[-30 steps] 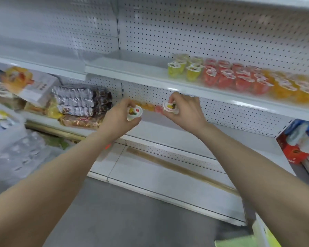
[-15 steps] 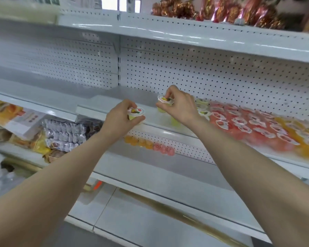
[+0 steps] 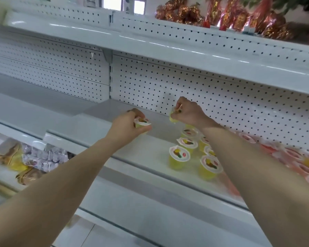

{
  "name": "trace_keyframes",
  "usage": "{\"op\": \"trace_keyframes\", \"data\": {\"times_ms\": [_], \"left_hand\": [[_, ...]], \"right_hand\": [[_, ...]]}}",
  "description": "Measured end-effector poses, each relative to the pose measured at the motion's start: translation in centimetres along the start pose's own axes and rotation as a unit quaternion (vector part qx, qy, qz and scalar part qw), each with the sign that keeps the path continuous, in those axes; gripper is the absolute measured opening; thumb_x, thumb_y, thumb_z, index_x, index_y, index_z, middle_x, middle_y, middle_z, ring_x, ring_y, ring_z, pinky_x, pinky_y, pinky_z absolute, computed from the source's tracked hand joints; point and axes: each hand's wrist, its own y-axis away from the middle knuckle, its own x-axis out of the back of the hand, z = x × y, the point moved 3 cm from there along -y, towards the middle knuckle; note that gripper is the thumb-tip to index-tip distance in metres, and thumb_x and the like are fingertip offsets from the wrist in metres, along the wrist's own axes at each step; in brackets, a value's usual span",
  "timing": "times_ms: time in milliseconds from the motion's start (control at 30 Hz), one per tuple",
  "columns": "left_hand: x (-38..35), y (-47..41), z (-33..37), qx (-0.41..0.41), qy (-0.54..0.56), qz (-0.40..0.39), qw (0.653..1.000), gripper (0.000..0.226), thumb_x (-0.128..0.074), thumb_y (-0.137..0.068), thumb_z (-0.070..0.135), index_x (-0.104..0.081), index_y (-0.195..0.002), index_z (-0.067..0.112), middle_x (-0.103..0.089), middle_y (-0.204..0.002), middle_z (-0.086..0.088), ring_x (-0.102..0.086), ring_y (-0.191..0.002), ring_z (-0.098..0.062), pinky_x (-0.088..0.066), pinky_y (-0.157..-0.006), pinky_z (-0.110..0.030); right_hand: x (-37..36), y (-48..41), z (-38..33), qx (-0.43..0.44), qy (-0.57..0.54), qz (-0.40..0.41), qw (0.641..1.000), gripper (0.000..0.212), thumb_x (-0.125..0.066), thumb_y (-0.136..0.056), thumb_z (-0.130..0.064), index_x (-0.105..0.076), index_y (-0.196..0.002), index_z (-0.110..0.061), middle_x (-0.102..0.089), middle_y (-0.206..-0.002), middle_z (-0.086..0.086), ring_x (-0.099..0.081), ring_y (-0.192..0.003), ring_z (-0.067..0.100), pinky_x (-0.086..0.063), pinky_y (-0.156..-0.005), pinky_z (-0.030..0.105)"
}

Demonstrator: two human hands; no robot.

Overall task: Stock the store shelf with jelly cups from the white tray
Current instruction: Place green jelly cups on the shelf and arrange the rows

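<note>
The left hand (image 3: 127, 127) grips a jelly cup (image 3: 142, 123), lid up, over the shelf (image 3: 146, 150). The right hand (image 3: 187, 111) pinches a second cup (image 3: 173, 118) near the pegboard (image 3: 168, 82), behind the standing yellow cups (image 3: 179, 155). This looks like the placing step: next, each cup needs lowering upright beside that group, then releasing. The white tray is out of view.

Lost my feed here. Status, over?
Left hand grips jelly cup, right hand grips second cup, both over shelf. Yellow cups standing at right. Nothing blocking.
</note>
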Motion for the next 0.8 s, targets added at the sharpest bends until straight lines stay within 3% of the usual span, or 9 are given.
{"op": "trace_keyframes", "data": {"times_ms": [133,367,467,600,800], "left_hand": [[-1.5,-1.3,-0.5,-0.012,-0.024,-0.016,1.000,0.045,-0.075,-0.074,0.054,-0.059,-0.106,0.026,-0.061,-0.100,0.004,-0.053,-0.078,-0.010,-0.036,-0.059,-0.020],[-3.6,-2.3,-0.6,-0.013,0.021,-0.025,0.999,0.043,-0.081,-0.069,0.047,-0.059,-0.101,0.028,-0.064,-0.101,0.004,-0.057,-0.080,-0.013,-0.045,-0.068,-0.027],[-4.4,-2.6,0.1,-0.008,0.026,-0.032,0.999,0.043,-0.083,-0.068,0.045,-0.060,-0.101,0.028,-0.064,-0.102,0.005,-0.060,-0.084,-0.013,-0.048,-0.071,-0.027],[-5.6,-3.0,1.6,-0.005,0.019,-0.049,0.999,0.043,-0.082,-0.071,0.045,-0.060,-0.104,0.028,-0.065,-0.105,0.008,-0.060,-0.085,-0.013,-0.046,-0.075,-0.024],[-7.5,-3.8,3.6,0.002,0.013,-0.089,0.996,0.043,-0.078,-0.076,0.044,-0.058,-0.110,0.026,-0.064,-0.112,0.007,-0.058,-0.097,-0.016,-0.047,-0.084,-0.029]], "right_hand": [[-2.1,-1.6,1.2,-0.015,0.045,-0.024,0.999,0.027,-0.072,-0.076,-0.031,-0.056,-0.097,-0.024,-0.060,-0.087,-0.008,-0.057,-0.087,0.020,-0.038,-0.081,0.037],[-3.1,-2.8,2.1,-0.014,0.082,-0.050,0.995,0.024,-0.070,-0.079,-0.036,-0.056,-0.095,-0.025,-0.061,-0.096,-0.006,-0.056,-0.092,0.019,-0.034,-0.083,0.037],[-2.8,-2.8,2.3,-0.008,0.065,-0.051,0.997,0.030,-0.066,-0.083,-0.051,-0.058,-0.095,-0.025,-0.061,-0.094,-0.008,-0.054,-0.092,0.017,-0.034,-0.084,0.037],[-1.6,-2.7,2.9,0.013,0.098,0.017,0.995,0.027,-0.043,-0.097,-0.047,-0.058,-0.102,-0.025,-0.068,-0.105,-0.004,-0.059,-0.099,0.022,-0.038,-0.091,0.039],[-0.4,-0.5,3.7,0.092,0.198,0.120,0.968,0.029,-0.046,-0.100,-0.034,-0.057,-0.120,-0.017,-0.069,-0.107,0.004,-0.062,-0.099,0.030,-0.040,-0.090,0.041]]}}
